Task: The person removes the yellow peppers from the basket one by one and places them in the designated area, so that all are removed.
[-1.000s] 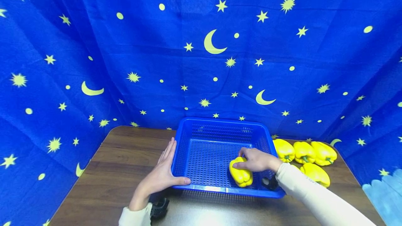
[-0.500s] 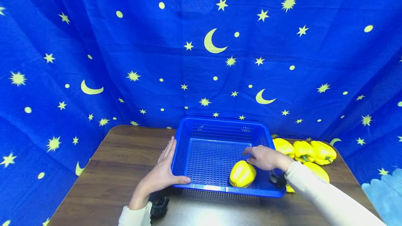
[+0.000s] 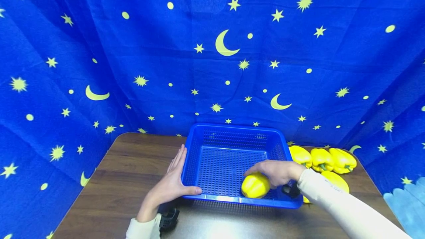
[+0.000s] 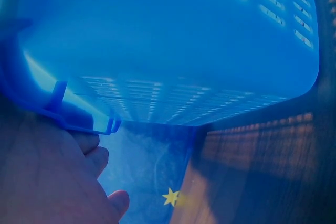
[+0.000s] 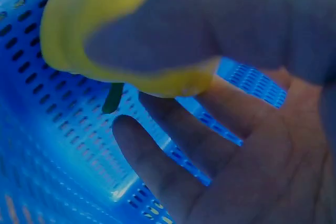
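A yellow bell pepper (image 3: 255, 187) lies in the front right part of a blue perforated basket (image 3: 222, 198). My right hand (image 3: 273, 172) reaches into the basket and grips it from the right. In the right wrist view the thumb lies across the bell pepper (image 5: 65, 30), its green stem (image 5: 113, 98) points down, and the other fingers spread below and behind it. My left hand (image 3: 170, 184) rests against the basket's left side with straight fingers, its thumb on the front left corner of the rim. The left wrist view shows those fingers under the rim outside the basket wall (image 4: 157, 35).
Several more yellow bell peppers (image 3: 321, 159) lie on the wooden table (image 3: 139, 158) right of the basket, some partly hidden by the right sleeve. A blue curtain (image 3: 186, 65) with stars and moons hangs behind and on both sides.
My right hand first held the bell pepper, then drew back off it, and now is on it again. The bell pepper has turned in the basket. My left hand has stayed put.
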`<state>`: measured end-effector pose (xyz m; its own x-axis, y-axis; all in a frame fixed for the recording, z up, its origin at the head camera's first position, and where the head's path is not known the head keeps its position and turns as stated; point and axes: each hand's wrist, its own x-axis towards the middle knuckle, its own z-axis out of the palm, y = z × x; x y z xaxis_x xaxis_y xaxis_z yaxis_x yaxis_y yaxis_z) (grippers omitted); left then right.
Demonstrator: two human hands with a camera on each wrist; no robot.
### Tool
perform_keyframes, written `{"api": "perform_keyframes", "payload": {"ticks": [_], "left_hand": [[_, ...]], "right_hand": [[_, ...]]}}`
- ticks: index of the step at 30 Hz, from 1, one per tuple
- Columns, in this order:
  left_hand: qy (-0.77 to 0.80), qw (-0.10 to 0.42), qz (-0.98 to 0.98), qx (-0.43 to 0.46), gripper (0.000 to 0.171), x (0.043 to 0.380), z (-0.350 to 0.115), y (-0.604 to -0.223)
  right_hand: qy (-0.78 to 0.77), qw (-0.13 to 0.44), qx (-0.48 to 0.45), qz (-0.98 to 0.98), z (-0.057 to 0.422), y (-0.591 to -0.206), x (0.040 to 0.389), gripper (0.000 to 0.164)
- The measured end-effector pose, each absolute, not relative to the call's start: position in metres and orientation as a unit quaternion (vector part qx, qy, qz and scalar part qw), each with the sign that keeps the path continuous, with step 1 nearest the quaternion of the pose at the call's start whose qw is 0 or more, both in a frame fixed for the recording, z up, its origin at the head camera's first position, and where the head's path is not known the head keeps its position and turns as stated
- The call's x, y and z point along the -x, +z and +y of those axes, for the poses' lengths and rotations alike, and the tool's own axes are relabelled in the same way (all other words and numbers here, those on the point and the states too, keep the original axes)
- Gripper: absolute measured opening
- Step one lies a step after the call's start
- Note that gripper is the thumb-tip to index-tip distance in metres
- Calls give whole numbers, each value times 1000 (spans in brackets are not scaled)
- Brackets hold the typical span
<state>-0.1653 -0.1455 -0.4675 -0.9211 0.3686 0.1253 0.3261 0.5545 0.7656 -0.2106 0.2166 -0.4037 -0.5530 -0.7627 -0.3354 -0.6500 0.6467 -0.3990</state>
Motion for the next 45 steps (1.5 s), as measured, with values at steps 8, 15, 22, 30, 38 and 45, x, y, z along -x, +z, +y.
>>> {"api": "perform_keyframes", "payload": {"ticks": [8, 15, 22, 30, 38, 45], "left_hand": [[428, 29, 883, -192, 136, 166, -145, -465], [427, 29, 883, -191, 136, 166, -144, -466], [426, 32, 884, -190, 136, 166, -143, -466], [425, 30, 885, -189, 135, 165, -143, -467], [424, 28, 885, -189, 136, 165, -144, -467], [426, 36, 885, -184, 134, 166, -143, -468]], "right_hand": [[-108, 229, 359, 898, 218, -406, 207, 79], [-90, 228, 314, 917, 211, -407, 203, 100], [-122, 231, 374, 890, 207, -408, 205, 107], [-110, 179, 446, 870, 207, -416, 209, 76], [-156, 137, 446, 871, 214, -410, 212, 57], [-186, 97, 437, 874, 224, -405, 208, 58]]}}
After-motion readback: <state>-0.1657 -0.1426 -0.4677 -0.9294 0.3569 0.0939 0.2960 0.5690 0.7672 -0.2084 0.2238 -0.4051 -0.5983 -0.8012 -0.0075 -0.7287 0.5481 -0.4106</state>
